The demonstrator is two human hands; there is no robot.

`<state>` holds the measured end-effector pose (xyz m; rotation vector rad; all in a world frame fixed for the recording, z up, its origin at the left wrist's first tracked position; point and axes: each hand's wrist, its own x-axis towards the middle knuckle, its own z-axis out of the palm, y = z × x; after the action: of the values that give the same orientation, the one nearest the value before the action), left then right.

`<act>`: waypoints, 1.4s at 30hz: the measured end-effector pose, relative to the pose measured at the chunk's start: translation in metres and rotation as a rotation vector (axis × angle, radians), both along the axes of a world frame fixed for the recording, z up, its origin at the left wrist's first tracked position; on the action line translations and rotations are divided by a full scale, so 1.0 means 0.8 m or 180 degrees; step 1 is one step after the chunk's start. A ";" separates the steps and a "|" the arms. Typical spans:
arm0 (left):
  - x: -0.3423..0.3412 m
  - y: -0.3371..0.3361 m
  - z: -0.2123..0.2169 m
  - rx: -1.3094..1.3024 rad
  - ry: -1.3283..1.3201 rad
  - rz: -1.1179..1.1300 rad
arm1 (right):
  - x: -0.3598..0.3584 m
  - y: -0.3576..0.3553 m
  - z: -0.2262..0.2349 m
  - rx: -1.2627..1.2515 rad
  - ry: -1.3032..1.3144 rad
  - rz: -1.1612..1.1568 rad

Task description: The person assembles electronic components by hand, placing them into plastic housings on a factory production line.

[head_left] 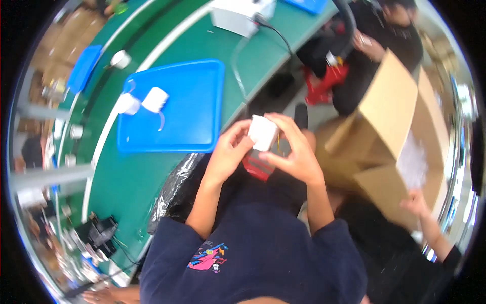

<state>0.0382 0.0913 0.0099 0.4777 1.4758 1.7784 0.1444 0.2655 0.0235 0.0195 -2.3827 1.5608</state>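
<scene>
Green bench (253,55) curves from lower left to the top centre of the frame; a blue tray (197,111) lies on it at centre left, carrying two small white parts (154,100) with short leads. A small white block (263,133) is held at frame centre, above the lap, clear of the bench. Left hand (228,152) is pinched on the block's left side, fingertips curled in. Right hand (296,152) is wrapped over its right side, thumb beneath; a thin yellow wire seems to show just beside it. An open cardboard box (395,131) sits at right, another person's hand (416,203) reaching by its lower edge. Judgement: a steady grip with the left hand is advised, so that the fine work can be done by the right fingers.
</scene>
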 end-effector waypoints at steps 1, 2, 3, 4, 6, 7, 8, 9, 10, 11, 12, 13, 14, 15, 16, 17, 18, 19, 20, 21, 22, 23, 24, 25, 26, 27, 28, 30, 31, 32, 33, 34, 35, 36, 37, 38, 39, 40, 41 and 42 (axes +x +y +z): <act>-0.006 -0.011 0.002 0.0209 -0.0034 0.0031 | -0.010 -0.003 0.009 -0.0417 -0.0215 0.0338; -0.014 -0.019 0.001 0.0400 0.0187 0.0058 | -0.022 -0.006 0.033 -0.0623 -0.0299 0.0530; -0.022 -0.029 0.005 0.0538 0.0140 0.0073 | -0.037 -0.008 0.045 -0.0807 -0.0445 0.0698; -0.030 -0.039 0.007 0.0502 0.0328 0.0112 | -0.055 -0.011 0.051 -0.0930 -0.0553 0.0866; -0.043 -0.064 0.028 0.0522 0.0548 0.0341 | -0.098 -0.028 0.074 -0.0946 -0.0691 0.1200; -0.047 -0.076 0.043 0.0506 0.0713 0.0672 | -0.123 -0.038 0.085 -0.0962 -0.0664 0.1357; -0.051 -0.090 0.053 0.0474 0.0859 0.1013 | -0.147 -0.051 0.094 -0.0987 -0.0651 0.1518; -0.057 -0.099 0.056 0.0585 0.0862 0.1153 | -0.169 -0.063 0.119 -0.0839 -0.0688 0.1495; -0.060 -0.115 0.055 0.0309 0.1120 0.1738 | -0.199 -0.075 0.135 -0.0380 -0.0375 0.1427; -0.061 -0.133 0.053 -0.0004 0.1340 0.2331 | -0.235 -0.089 0.145 0.0052 -0.0049 0.1375; -0.056 -0.156 0.058 -0.0127 0.1353 0.2669 | -0.282 -0.101 0.151 0.0329 0.0245 0.1393; -0.055 -0.170 0.050 -0.0082 0.1334 0.2763 | -0.336 -0.106 0.150 0.0623 0.0548 0.1334; -0.051 -0.188 0.045 -0.0412 0.1411 0.2773 | -0.388 -0.125 0.151 0.1178 0.0644 0.1110; -0.051 -0.203 0.040 -0.0744 0.1499 0.2768 | -0.441 -0.146 0.150 0.1719 0.0774 0.0860; -0.047 -0.213 0.036 -0.0755 0.1472 0.2903 | -0.501 -0.162 0.127 0.1884 0.0960 0.0813; -0.047 -0.217 0.039 -0.0801 0.1493 0.3002 | -0.559 -0.166 0.099 0.2026 0.1168 0.0732; -0.050 -0.224 0.039 -0.0985 0.1571 0.3150 | -0.613 -0.174 0.071 0.2237 0.1082 0.0713; -0.055 -0.231 0.035 -0.1173 0.1640 0.3284 | -0.657 -0.176 0.041 0.2452 0.0993 0.0684; -0.062 -0.238 0.028 -0.1347 0.1737 0.3334 | -0.689 -0.182 0.014 0.2601 0.0821 0.0623; -0.075 -0.242 0.025 -0.1386 0.1735 0.3416 | -0.719 -0.181 -0.006 0.2769 0.0651 0.0512; -0.090 -0.246 0.024 -0.1655 0.1984 0.3420 | -0.743 -0.176 -0.024 0.2802 0.0665 0.0403; -0.100 -0.249 0.025 -0.1936 0.2199 0.3405 | -0.755 -0.177 -0.042 0.2840 0.0650 0.0307; -0.107 -0.256 0.027 -0.1965 0.2176 0.3330 | -0.753 -0.192 -0.053 0.2702 0.0569 0.0137; -0.115 -0.260 0.029 -0.2008 0.2120 0.3343 | -0.754 -0.203 -0.057 0.2694 0.0533 0.0195; -0.124 -0.264 0.030 -0.2188 0.2243 0.3338 | -0.756 -0.209 -0.059 0.2607 0.0495 0.0288; -0.137 -0.262 0.029 -0.2314 0.2373 0.3286 | -0.756 -0.202 -0.057 0.2552 0.0438 0.0323; -0.148 -0.260 0.029 -0.2304 0.2332 0.3230 | -0.759 -0.198 -0.053 0.2447 0.0582 0.0682; -0.183 -0.249 0.031 -0.2393 0.2672 0.3196 | -0.761 -0.182 -0.052 0.2604 0.0639 0.0580; -0.202 -0.241 0.027 -0.2365 0.2665 0.3124 | -0.756 -0.176 -0.053 0.2725 0.0745 0.0533; -0.222 -0.228 0.019 -0.2266 0.2871 0.3199 | -0.751 -0.166 -0.051 0.2738 0.0690 0.0462; -0.231 -0.220 0.008 -0.2201 0.3039 0.3249 | -0.731 -0.165 -0.047 0.2640 0.0822 0.0375; -0.243 -0.214 -0.003 -0.2176 0.3034 0.3143 | -0.711 -0.166 -0.035 0.2551 0.0979 0.0260; -0.253 -0.213 -0.015 -0.2211 0.3133 0.2976 | -0.676 -0.174 -0.023 0.2448 0.1364 0.0254; -0.250 -0.216 -0.021 -0.2270 0.3217 0.2799 | -0.630 -0.187 -0.001 0.2454 0.1495 0.0531; -0.245 -0.221 -0.022 -0.2021 0.3145 0.2991 | -0.583 -0.193 0.023 0.2475 0.1649 0.0779; -0.238 -0.224 -0.013 -0.1914 0.2912 0.3009 | -0.533 -0.190 0.036 0.2290 0.1322 0.0981; -0.227 -0.232 0.002 -0.1843 0.2677 0.3033 | -0.482 -0.189 0.043 0.2065 0.1012 0.1196; -0.215 -0.235 0.014 -0.1752 0.2625 0.3114 | -0.435 -0.182 0.049 0.2098 0.1080 0.1215; -0.205 -0.237 0.024 -0.1662 0.2581 0.3174 | -0.395 -0.178 0.049 0.2125 0.1146 0.1215; -0.191 -0.231 0.042 -0.1630 0.2466 0.3116 | -0.356 -0.177 0.055 0.1575 0.0580 0.1280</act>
<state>-0.1143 -0.0938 0.0431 0.1556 2.9881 1.8274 -0.1405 0.1240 0.0677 0.7483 -2.6543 1.0025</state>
